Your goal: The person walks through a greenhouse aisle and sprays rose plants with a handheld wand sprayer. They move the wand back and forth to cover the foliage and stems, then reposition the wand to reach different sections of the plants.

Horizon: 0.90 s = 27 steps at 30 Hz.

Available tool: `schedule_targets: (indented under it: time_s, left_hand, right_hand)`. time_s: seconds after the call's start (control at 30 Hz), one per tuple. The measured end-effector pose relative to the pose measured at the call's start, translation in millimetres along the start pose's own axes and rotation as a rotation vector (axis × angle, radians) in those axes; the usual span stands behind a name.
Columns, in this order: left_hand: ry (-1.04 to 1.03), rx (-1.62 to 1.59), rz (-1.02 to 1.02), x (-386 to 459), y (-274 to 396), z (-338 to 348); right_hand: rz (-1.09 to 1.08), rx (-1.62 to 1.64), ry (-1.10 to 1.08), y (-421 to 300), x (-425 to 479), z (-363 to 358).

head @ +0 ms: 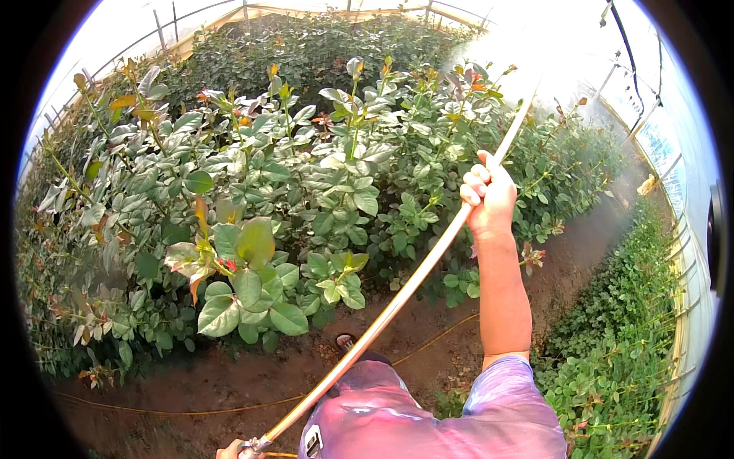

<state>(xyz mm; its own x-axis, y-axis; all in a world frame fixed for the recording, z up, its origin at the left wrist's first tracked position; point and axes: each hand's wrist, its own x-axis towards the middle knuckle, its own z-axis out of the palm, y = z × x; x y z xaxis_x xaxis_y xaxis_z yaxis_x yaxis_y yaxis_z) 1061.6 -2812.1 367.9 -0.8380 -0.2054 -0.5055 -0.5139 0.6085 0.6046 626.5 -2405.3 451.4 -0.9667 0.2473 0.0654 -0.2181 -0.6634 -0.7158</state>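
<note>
A long metal spray lance [401, 294] runs slantwise from the bottom left to the upper right. My right hand [488, 192] is closed around its upper part, arm stretched forward. At the lower edge my left hand [232, 450] grips the metal valve fitting [252, 447] at the lance's lower end; only part of that hand shows. White mist [504, 51] hangs around the far tip, which is lost in glare. Rose bushes [350, 172] with green and reddish leaves stand close in front, left of and beneath the lance.
A yellow hose [172, 413] lies across the bare soil path [132, 378] and joins the lance end. Low green plants [619, 344] line the right side beside a plastic greenhouse wall [691, 229]. Black tubing [625, 40] hangs at the upper right.
</note>
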Motion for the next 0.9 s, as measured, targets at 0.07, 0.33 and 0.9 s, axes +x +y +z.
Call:
schedule_targets:
  time_s: [0.07, 0.33, 0.9]
  left_hand:
    - [-0.110, 0.012, 0.120, 34, 19, 6]
    - [-0.723, -0.358, 0.493, 164, 142, 33]
    - [-0.275, -0.776, 0.402, 274, 369, 61]
  right_hand:
    - [-0.075, -0.071, 0.073, -21, 27, -37]
    - [-0.090, 0.023, -0.001, -130, 252, -112]
    - [-0.235, -1.149, -0.032, 5, 536, 128]
